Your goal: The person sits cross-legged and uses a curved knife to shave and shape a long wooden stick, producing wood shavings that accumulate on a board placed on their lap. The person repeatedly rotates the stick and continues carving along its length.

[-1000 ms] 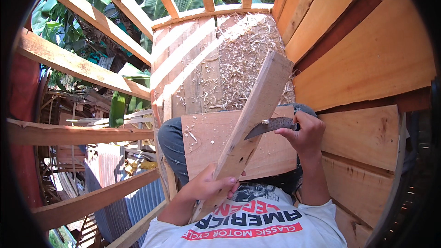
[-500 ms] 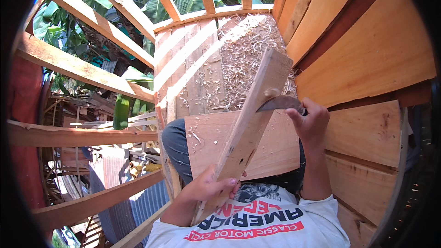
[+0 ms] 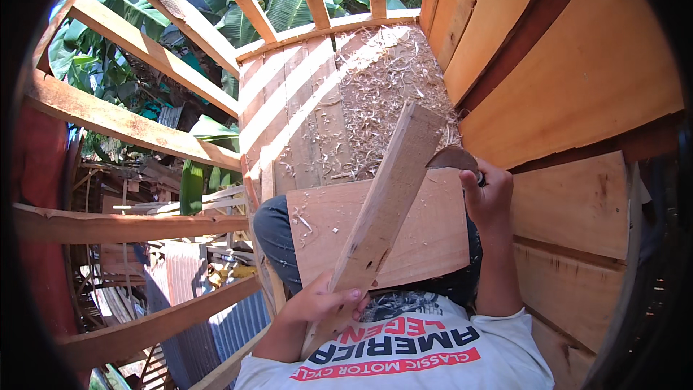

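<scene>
A long wooden board slants from my chest up and away to the right, its far end raised over the floor. Near its lower end my left hand is closed around it. My right hand grips a knife with a broad curved blade, its handle mostly hidden in the fist. The blade's tip is at the board's right edge, in its upper half; whether it touches cannot be told. Across my lap lies a flat plywood sheet with a few shavings on it.
Curly wood shavings cover much of the plank floor ahead. Plank walls rise close on my right. Open wooden rails stand along the left, with corrugated sheets and lumber below. Broad green leaves hang beyond the far rails.
The board's far end has swung slightly left and nearer. The knife has come off the board's face to its right edge, and the curl of wood at the blade is gone.
</scene>
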Demonstrator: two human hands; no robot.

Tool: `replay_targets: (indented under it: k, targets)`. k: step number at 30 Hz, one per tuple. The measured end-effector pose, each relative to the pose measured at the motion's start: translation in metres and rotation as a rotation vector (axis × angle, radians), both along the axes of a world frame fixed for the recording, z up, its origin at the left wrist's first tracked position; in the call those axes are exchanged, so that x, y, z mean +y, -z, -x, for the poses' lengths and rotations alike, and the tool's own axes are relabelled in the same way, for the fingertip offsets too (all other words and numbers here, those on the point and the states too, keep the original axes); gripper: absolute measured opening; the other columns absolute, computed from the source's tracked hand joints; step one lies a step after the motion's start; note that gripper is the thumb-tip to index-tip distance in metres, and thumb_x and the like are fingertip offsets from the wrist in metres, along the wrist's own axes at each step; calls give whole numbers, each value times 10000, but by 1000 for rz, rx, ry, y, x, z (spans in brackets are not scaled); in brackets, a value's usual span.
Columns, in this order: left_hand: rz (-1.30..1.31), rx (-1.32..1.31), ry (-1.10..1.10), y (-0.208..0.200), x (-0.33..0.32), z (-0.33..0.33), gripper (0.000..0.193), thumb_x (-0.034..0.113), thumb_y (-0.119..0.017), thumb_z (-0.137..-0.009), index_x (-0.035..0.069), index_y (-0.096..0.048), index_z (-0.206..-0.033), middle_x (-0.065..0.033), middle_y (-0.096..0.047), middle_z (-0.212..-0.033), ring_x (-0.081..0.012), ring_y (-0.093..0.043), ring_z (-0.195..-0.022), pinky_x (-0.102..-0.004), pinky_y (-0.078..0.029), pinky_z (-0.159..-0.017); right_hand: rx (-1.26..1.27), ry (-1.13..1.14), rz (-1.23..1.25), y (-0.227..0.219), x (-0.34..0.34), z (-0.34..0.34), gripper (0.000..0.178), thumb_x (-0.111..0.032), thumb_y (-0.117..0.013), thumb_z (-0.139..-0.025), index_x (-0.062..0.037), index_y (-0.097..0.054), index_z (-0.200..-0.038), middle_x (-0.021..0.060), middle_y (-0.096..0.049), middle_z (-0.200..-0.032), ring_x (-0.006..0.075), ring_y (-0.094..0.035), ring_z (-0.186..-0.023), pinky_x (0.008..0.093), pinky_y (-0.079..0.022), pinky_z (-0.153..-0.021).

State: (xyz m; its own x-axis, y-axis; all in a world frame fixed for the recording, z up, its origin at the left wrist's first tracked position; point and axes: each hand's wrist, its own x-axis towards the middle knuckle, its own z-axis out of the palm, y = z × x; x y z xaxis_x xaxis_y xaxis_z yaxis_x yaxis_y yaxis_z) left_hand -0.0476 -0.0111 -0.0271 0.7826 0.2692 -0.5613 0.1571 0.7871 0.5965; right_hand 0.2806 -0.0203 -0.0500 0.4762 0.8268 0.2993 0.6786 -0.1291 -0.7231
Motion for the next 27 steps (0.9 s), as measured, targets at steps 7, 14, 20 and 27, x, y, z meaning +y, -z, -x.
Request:
replay_targets:
  k: [7, 14, 20, 27]
  targets:
    - [-50, -30, 52, -5, -3, -1, 287, 213, -600, -911, -11, -524, -1073, -64, -576, -798, -139, -575, -711, -283, -480, -647, -10, 55, 39, -10, 1, -3, 713, -714, -580, -773, -38, -485, -569, 154, -454, -510, 351, -495, -464, 373, -380, -439]
    - [-4, -16, 72, -3, 1, -1, 486, 194, -673, -849, -36, -476, -1229, -122, -605, -856, -188, -601, -742, -312, -503, -626, -170, -23, -129, -16, 3, 8, 696, -655, -570, -833, -14, -440, -595, 160, -401, -506, 371, -471, -499, 386, -364, -452]
    - [6, 25, 86, -2, -10, 2, 469, 205, -688, -848, -35, -498, -1202, -108, -618, -868, -174, -602, -737, -299, -500, -631, 252, 120, -48, -13, -2, -15, 620, -551, -561, -904, -14, -411, -635, 159, -358, -512, 343, -326, -510, 342, -321, -456]
    - [-92, 65, 51, 9, 0, 6, 427, 227, -658, -878, -20, -494, -1186, -77, -584, -849, -156, -576, -717, -291, -481, -632, 116, -74, -121, 0, -6, 9, 516, -449, -560, -937, 2, -498, -693, 159, -427, -533, 336, -410, -480, 358, -338, -454]
